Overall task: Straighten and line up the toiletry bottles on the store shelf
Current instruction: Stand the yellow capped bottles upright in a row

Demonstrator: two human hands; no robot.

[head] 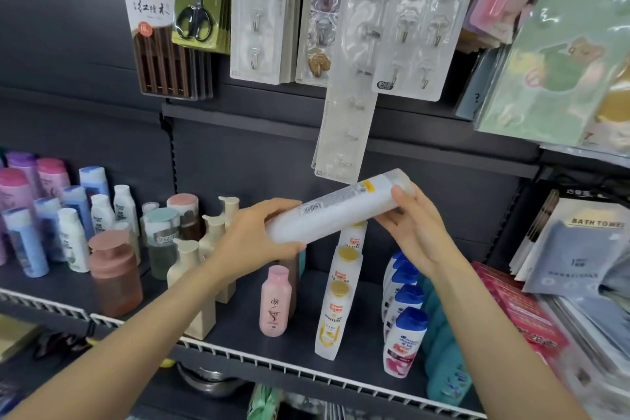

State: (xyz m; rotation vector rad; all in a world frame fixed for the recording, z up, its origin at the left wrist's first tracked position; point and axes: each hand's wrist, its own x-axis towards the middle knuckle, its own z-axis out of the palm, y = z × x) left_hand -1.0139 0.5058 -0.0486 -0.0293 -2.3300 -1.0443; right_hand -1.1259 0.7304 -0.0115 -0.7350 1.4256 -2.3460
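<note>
1. Both forearms reach in from the bottom edge, meeting at a white bottle (335,206) held in the air above the shelf (238,327).
2. White bottle: long, slim, cylindrical, frosted white body, barcode and small print on the side, yellow mark near the upper end, translucent cap at upper right. Lies tilted, lower end to the left, cap end higher to the right.
3. Left hand (254,237) grips the lower end; fingers (276,204) curl over the top, thumb underneath.
4. Right hand (410,227) holds the cap end; thumb presses the near side, other fingers wrap behind, mostly hidden by the bottle.
5. Directly below the held bottle: a front-to-back row of white bottles with yellow caps (335,310), upright.
6. Left of that row a pink bottle (275,302); right of it white bottles with blue caps (405,337), then teal bottles (446,368).
7. Beige pump bottles (204,242) stand behind the left forearm.
8. Hook packs (344,85) hang above.
</note>
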